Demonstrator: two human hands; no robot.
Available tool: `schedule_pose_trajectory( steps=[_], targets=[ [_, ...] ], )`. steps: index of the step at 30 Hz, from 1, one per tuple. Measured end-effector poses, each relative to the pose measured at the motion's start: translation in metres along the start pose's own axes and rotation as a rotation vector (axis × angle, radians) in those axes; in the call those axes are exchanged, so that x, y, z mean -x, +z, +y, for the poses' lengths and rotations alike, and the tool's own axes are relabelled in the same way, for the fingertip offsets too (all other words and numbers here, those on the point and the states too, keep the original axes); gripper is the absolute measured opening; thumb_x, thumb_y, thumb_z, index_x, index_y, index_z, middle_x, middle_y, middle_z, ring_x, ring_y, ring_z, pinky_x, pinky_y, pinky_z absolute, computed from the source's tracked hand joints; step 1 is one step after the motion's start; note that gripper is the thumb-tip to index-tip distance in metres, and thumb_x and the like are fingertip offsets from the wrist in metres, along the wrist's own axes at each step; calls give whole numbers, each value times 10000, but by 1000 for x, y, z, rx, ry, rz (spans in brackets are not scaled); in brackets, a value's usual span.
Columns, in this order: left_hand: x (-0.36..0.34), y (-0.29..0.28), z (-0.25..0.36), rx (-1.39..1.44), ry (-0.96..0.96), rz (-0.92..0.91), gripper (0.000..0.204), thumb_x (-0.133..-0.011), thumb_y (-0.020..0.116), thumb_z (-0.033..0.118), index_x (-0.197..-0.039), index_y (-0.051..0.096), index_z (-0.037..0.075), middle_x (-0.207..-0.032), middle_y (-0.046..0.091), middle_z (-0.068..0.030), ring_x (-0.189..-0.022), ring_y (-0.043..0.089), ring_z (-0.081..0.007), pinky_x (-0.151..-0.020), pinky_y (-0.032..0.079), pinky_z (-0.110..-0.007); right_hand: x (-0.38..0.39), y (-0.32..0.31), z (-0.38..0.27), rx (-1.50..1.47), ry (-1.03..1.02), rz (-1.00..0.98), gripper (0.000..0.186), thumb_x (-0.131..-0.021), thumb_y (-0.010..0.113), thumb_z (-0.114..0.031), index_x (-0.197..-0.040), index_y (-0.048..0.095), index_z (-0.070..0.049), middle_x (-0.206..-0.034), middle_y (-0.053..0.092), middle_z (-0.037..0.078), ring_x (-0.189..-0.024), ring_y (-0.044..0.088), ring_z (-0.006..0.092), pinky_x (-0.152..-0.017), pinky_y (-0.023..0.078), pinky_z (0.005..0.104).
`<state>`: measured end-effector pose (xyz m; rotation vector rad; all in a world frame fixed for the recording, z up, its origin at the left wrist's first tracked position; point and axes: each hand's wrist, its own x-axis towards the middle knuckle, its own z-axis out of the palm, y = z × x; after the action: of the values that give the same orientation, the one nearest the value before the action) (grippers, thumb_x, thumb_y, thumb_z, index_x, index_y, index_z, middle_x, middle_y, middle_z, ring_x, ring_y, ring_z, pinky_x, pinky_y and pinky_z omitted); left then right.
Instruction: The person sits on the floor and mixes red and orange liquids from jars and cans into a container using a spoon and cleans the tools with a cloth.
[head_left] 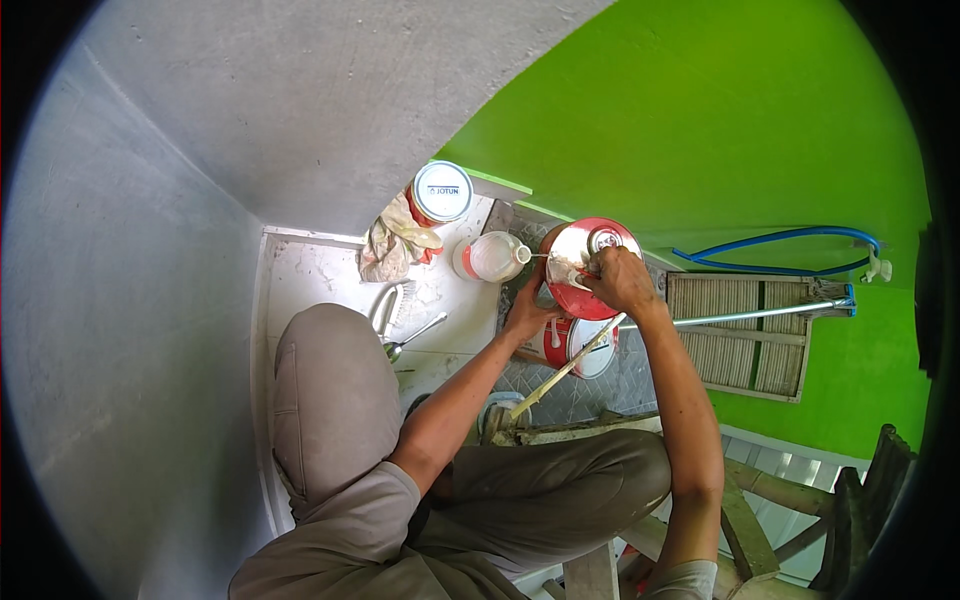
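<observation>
A red metal can [578, 297] with a shiny top and a round cap ring is held between my two hands. My left hand [532, 314] grips its side from the left and below. My right hand [624, 280] is closed over the top near the cap ring; what lies under its fingers is hidden. A clear plastic bottle [490, 258] with a red band stands just left of the can, its open mouth toward it. A thin pale line runs between mouth and can; I cannot tell whether it is liquid. Below sits a red and white paint can [556, 343].
A white-lidded paint can [442, 192] and a crumpled cloth [390, 242] are by the grey wall. A brush [398, 308] and spoon [416, 336] lie near my knee. A wooden stick [560, 373], metal pole [740, 316], blue hose [780, 236] and slatted panel [740, 362] are at right.
</observation>
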<state>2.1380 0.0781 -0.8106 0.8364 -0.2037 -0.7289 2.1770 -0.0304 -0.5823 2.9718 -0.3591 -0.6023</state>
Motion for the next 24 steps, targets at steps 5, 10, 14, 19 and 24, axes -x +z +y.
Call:
schedule_pose_trajectory(
  steps=[5, 10, 14, 19, 24],
  targets=[
    [0, -1, -2, -10, -22, -36, 1365, -613, 1019, 182, -1685, 190, 17, -1699, 352, -203, -1590, 302, -272, -1310, 229, -413, -2, 1, 0, -42, -41, -6, 281, -777, 865, -240, -912, 750, -22, -881, 747, 241, -877, 728, 426, -816, 574, 508],
    [1, -1, -1, -27, -11, -1, 1347, -628, 1014, 176, -1684, 192, 17, -1695, 360, -203, -1587, 311, -274, -1309, 233, -414, -2, 0, 0, -61, -13, -32, 257, -776, 861, -228, -879, 758, -16, -880, 746, 249, -878, 729, 427, -825, 576, 508],
    [1, -1, 0, -6, -25, -42, 1337, -637, 1011, 169, -1683, 192, 10, -1700, 347, -205, -1590, 300, -276, -1308, 232, -413, -2, 0, 0, -49, -26, -19, 244, -772, 863, -218, -863, 760, -16, -877, 747, 246, -883, 730, 423, -828, 577, 505],
    [1, 0, 0, 15, 3, -1, 1342, -628, 1013, 159, -1679, 193, -2, -1703, 338, -208, -1593, 293, -279, -1309, 228, -411, -2, 2, 2, -52, -50, -4, 266, -769, 872, -226, -887, 751, -20, -865, 743, 239, -870, 725, 421, -818, 574, 508],
    [0, 0, 3, -2, 4, -2, 1350, -617, 1015, 149, -1677, 194, -9, -1707, 330, -206, -1595, 286, -275, -1312, 220, -409, -2, 3, 3, -14, 1, -18, 300, -774, 872, -235, -929, 745, -12, -892, 746, 238, -874, 723, 422, -829, 571, 508]
  ],
)
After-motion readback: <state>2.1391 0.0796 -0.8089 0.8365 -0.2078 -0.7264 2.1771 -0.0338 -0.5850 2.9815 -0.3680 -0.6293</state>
